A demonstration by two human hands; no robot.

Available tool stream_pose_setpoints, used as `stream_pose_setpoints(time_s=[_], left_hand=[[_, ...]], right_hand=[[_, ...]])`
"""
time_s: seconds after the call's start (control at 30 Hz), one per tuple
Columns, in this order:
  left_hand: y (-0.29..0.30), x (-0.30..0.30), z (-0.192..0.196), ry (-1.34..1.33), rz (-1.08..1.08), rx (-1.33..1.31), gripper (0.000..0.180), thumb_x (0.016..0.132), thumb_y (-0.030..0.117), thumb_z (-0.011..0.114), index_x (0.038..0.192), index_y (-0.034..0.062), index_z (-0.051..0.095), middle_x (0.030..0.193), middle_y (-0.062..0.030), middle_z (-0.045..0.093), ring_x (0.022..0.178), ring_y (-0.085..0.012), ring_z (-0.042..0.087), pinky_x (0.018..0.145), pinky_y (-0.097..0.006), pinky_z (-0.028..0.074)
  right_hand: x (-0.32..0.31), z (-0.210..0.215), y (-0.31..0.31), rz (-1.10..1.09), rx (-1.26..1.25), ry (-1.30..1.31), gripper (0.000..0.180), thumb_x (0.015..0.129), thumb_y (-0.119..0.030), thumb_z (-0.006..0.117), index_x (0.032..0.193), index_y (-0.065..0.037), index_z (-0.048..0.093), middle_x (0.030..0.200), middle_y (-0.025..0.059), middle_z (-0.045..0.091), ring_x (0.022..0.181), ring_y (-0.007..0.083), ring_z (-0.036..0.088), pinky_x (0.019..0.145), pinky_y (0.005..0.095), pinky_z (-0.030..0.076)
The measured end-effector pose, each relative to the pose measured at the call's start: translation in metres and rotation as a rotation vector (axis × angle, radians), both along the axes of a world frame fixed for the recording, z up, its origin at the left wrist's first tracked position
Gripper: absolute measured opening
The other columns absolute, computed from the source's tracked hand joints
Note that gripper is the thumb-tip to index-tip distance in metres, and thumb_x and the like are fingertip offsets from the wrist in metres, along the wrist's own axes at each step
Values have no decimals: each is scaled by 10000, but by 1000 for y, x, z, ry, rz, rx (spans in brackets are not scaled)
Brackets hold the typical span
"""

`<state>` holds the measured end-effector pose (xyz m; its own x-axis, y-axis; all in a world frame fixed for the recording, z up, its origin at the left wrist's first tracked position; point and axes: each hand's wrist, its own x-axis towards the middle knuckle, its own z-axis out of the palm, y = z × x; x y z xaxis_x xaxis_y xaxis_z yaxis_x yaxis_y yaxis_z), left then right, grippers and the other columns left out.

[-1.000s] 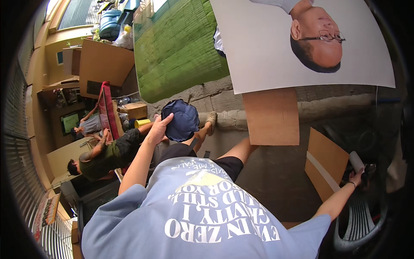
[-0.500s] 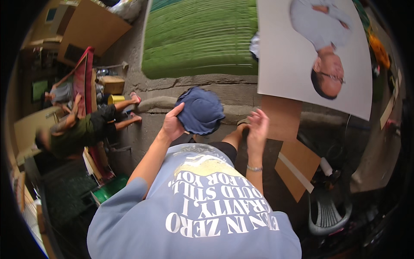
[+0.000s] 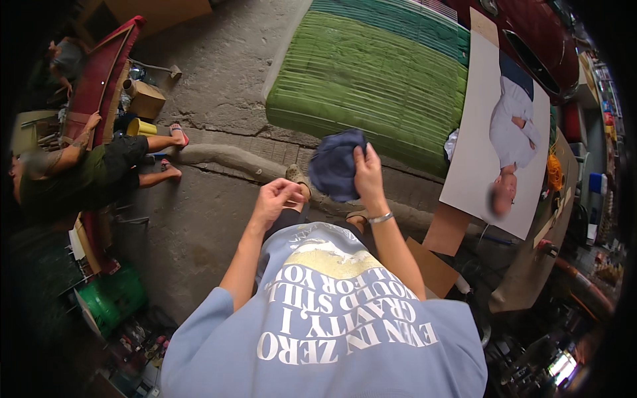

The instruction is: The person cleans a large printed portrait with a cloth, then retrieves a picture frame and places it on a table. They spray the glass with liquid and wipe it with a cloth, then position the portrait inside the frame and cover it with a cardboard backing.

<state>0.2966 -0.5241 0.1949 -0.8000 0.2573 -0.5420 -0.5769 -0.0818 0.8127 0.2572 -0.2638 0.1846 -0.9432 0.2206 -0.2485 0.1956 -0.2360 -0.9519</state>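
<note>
On a cracked concrete floor (image 3: pixel 219 99) beside a green mat (image 3: pixel 371 79), the right hand (image 3: pixel 369 178) pinches a dark blue cloth (image 3: pixel 335 166) aloft; the left hand (image 3: pixel 275 199), curled loosely, holds nothing.

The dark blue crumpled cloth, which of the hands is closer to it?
The right hand: it grips the dark blue crumpled cloth at its right edge. The left hand is loosely curled, apart from the cloth, below and to its left.
</note>
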Motion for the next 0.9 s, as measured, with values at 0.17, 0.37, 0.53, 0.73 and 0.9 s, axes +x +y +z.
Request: stream_pose_setpoints(time_s=[0.17,0.37,0.53,0.73,0.9], left_hand=[[-144,-8,-41,-103,227,-350,306,1040,331,624,931,49,672,622,-14,599,534,-114,600,510,-262,491],[-283,43,-106,-180,284,-805,686,1013,578,549,588,42,601,549,-32,541,560,-159,518,569,-347,393],[-302,115,-140,-585,106,-651,580,1003,601,539,890,71,742,763,-20,703,644,-110,579,592,-293,440],[-263,136,-143,-706,106,-516,452,1061,486,512,1100,78,702,997,-38,740,780,-116,667,651,-273,488],[-230,96,-120,-624,179,-552,407,1078,428,509,1131,70,696,1053,-46,744,864,-130,693,729,-281,507]], right_hand=[[-74,16,15,9,-113,-18,338,1092,-339,537,1126,-18,638,944,-4,704,804,66,626,724,248,528],[-134,27,45,-119,546,-60,544,1033,-481,596,1261,13,609,1191,147,679,984,182,672,827,347,560],[-143,-21,56,-282,1142,-153,617,1023,-519,575,1344,8,585,1384,237,558,1232,366,575,1038,453,466],[-191,-116,31,156,1512,-58,760,984,-517,601,1572,-82,391,1662,199,287,1532,373,275,1238,490,248],[-217,-153,14,245,1549,4,801,966,-549,605,1612,-162,333,1697,129,241,1568,335,195,1261,514,159]])
